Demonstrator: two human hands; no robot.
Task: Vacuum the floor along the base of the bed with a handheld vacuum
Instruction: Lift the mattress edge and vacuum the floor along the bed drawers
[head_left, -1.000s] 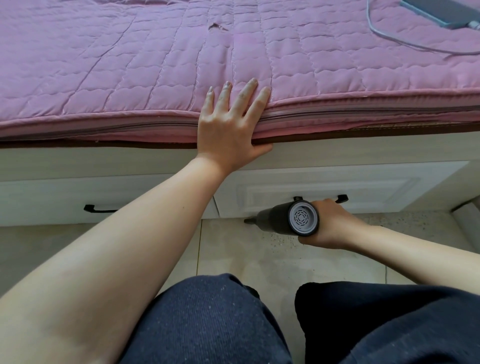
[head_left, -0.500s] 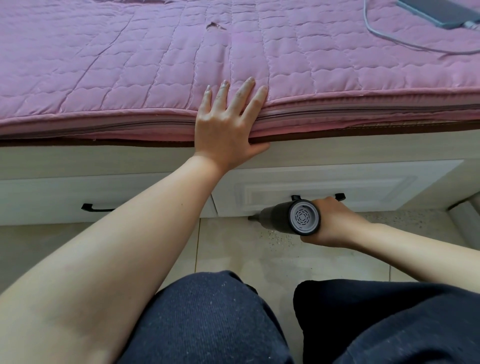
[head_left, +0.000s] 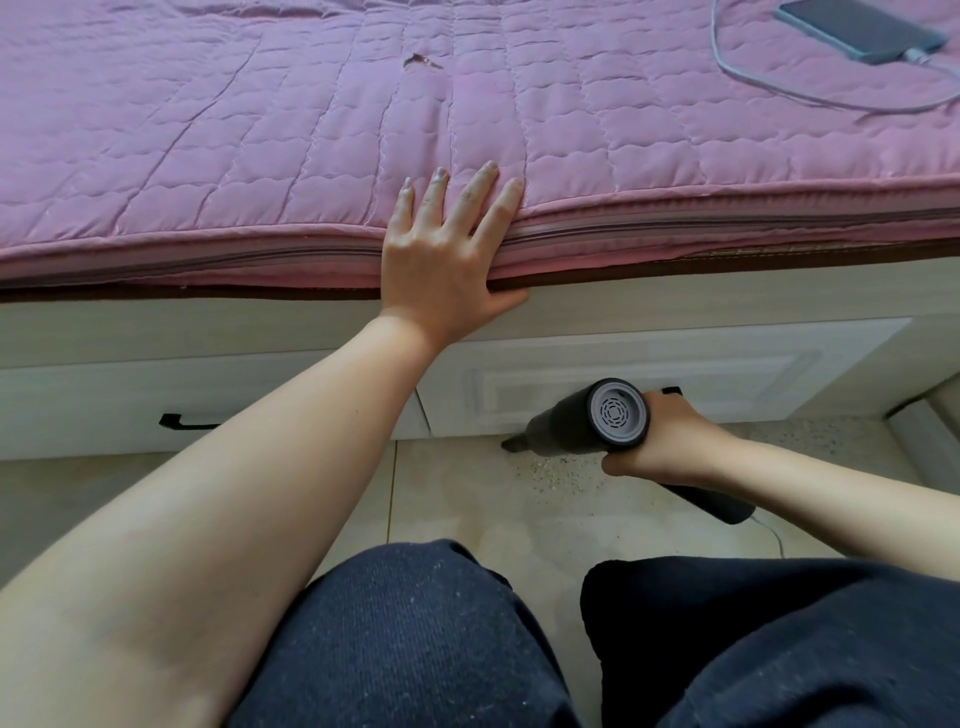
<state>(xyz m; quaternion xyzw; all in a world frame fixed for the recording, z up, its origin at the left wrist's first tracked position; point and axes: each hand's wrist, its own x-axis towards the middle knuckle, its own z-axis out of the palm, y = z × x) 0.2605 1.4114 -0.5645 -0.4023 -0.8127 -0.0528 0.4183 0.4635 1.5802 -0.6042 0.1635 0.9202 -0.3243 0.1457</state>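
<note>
The pale tiled floor (head_left: 457, 499) meets the white drawer front (head_left: 649, 364) of the bed with the pink quilted cover (head_left: 260, 156), and that corner is where the crumbs hide. The left hand (head_left: 441, 265) lies flat on the bed edge while the right hand (head_left: 670, 441) grips the dark grey handheld vacuum (head_left: 597, 415), its thin tip low on the floor by the drawer; I think a slow slide tight along the base is best. The right fingers are hidden behind the vacuum, and I can't tell if the tip touches the tile.

Left hand (head_left: 441, 265) lay flat on pink quilted bed (head_left: 208, 156) edge, frame centre. Right hand (head_left: 662, 441) gripped dark handheld vacuum (head_left: 597, 421), nozzle at tiled floor (head_left: 467, 499) beneath white drawer (head_left: 727, 364). Phone (head_left: 857, 28) lay upper right.
</note>
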